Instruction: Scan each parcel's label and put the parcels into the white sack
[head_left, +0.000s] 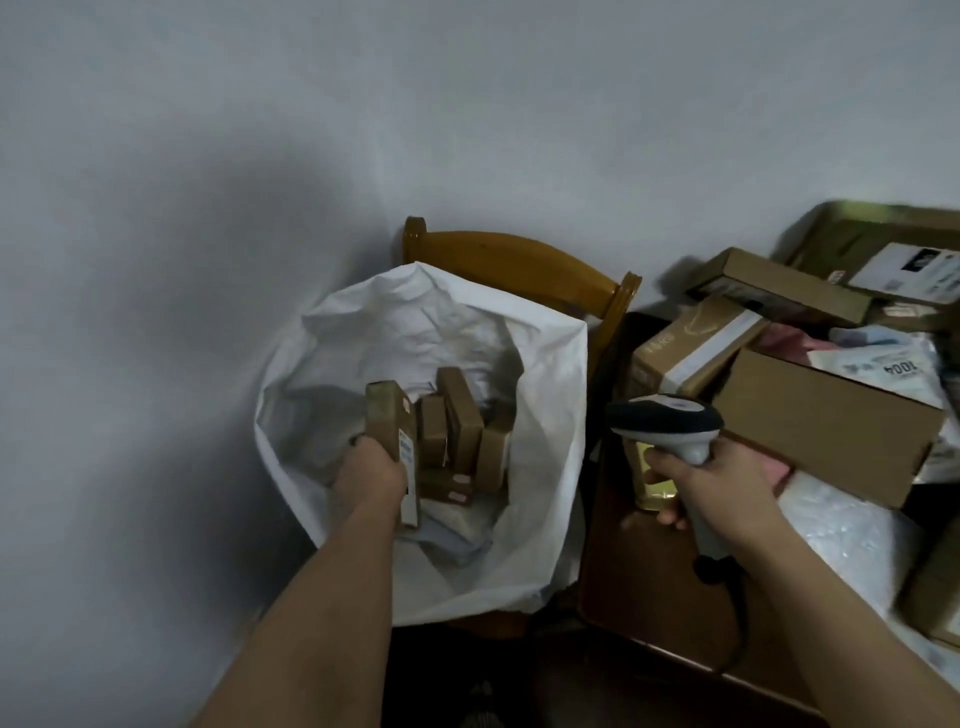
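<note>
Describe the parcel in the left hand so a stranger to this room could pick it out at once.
Find the white sack propped open on the wooden chair. Over its mouth, the left hand grips a slim brown cardboard parcel standing on end. Unlike the boxes lying inside the sack, it is held up and shows a white label down its side.

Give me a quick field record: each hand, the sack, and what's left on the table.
left hand: grips a slim brown cardboard parcel over the sack's mouth
right hand: grips a grey handheld barcode scanner
white plastic sack: open, several brown boxes inside, in front of a wooden chair
dark wooden table: pile of cardboard boxes and mailers remaining
</note>
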